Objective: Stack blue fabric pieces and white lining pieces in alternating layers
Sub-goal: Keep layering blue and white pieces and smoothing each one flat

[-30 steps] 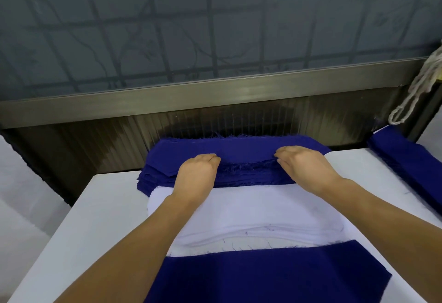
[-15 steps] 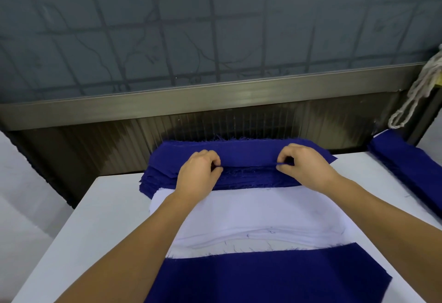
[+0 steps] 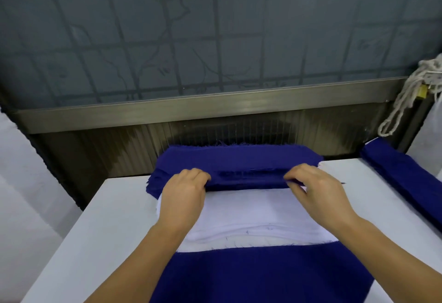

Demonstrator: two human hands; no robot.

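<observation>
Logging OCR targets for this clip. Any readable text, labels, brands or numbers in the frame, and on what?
None readable.
White lining pieces: a few tiny dark pen-like marks near the front edge, too small to read as characters.
Blue fabric stack, pinched by the left hand and right hand: no print or tag.
Window glass: only a grid and branch-like pattern, no writing.

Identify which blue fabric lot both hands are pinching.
The far blue stack: left hand and right hand pinch its near edge. The near blue piece and right-side pile lie untouched.
</observation>
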